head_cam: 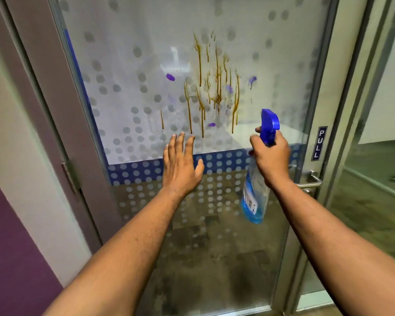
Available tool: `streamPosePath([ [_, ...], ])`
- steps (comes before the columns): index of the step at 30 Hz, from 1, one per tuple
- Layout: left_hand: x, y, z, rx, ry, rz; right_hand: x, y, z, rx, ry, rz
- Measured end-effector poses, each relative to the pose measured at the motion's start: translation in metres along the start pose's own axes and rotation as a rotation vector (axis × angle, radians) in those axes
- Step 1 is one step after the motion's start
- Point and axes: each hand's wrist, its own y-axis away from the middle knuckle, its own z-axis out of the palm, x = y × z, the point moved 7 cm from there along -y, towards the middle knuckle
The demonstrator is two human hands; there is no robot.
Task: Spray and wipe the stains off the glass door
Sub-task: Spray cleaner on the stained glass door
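Observation:
A glass door with a frosted dot pattern fills the view. Brown drip stains run down its middle, with a few purple smudges around them. My right hand grips the neck of a spray bottle holding blue liquid. Its blue trigger head points at the glass, just below and right of the stains. My left hand is spread flat, fingers apart, holding nothing, at or close to the glass below the stains. No cloth is in view.
A metal lever handle and a "PULL" sign sit on the door's right edge. A grey frame with a hinge stands at left, beside a white and purple wall. A second glass panel is at right.

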Motion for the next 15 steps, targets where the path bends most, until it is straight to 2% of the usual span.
streamPosePath([
  [11, 0.077, 0.014, 0.023, -0.043, 0.199, 0.194, 0.008, 0.023, -0.056, 0.016, 0.057, -0.010],
  [15, 0.120, 0.028, 0.041, -0.087, 0.260, 0.268, 0.010, 0.035, -0.100, 0.118, 0.143, -0.035],
])
